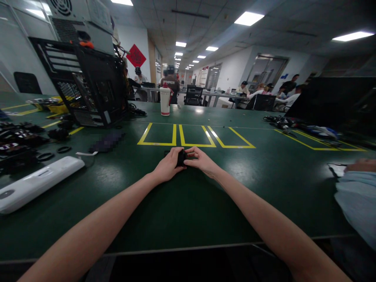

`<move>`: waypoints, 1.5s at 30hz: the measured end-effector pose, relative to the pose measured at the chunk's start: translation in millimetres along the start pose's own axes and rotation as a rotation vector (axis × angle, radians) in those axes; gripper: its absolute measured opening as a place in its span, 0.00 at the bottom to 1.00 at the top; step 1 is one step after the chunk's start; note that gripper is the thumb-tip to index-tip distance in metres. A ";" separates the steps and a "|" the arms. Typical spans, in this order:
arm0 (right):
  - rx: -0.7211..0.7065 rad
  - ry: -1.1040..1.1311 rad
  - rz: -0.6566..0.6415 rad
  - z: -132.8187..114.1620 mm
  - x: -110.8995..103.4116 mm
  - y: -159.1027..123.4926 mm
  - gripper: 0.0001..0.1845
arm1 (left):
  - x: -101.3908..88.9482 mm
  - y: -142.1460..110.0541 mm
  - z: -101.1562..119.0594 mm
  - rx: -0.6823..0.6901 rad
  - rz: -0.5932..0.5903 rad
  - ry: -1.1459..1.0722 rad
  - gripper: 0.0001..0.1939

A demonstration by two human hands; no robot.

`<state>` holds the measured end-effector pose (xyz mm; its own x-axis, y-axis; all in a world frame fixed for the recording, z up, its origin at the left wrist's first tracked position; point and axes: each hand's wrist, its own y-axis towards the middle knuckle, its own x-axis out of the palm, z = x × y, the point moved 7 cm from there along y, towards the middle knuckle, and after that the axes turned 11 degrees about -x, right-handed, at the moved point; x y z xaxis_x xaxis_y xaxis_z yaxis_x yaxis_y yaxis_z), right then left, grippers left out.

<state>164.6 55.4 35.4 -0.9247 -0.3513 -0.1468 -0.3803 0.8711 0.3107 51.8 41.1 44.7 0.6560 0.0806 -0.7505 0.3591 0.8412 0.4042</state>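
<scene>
Both my arms reach forward over the green table (188, 203), and the hands meet near its middle. My left hand (169, 166) is wrapped round a small black object (181, 157), whose kind I cannot make out. From the other side my right hand (202, 161) pinches at the right edge of that object with thumb and fingers. Most of the object is covered by my fingers. Just beyond my hands lie three yellow taped outlines (178, 135) on the table top.
A white cup (165, 102) stands behind the outlines. An open black computer case (94, 86) rises at the left, near black parts and a long white device (41, 182). A co-worker's sleeve (357, 196) rests at the right; cables (280, 122) lie beyond.
</scene>
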 end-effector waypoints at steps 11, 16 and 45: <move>0.044 0.021 0.014 1.4 -0.4 2.4 0.19 | 0.6 0.1 -0.8 0.013 0.017 0.000 0.32; -0.051 -0.037 -0.016 -7.4 1.0 0.9 0.20 | 1.7 1.0 -2.3 0.010 0.017 0.006 0.32; 0.020 -0.003 0.030 0.3 2.1 1.5 0.18 | 1.4 0.4 -2.2 0.009 0.016 0.020 0.32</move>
<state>162.1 56.1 35.3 -0.9355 -0.3243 -0.1403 -0.3522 0.8879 0.2958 51.4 42.7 42.6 0.6482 0.1050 -0.7542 0.3547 0.8347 0.4211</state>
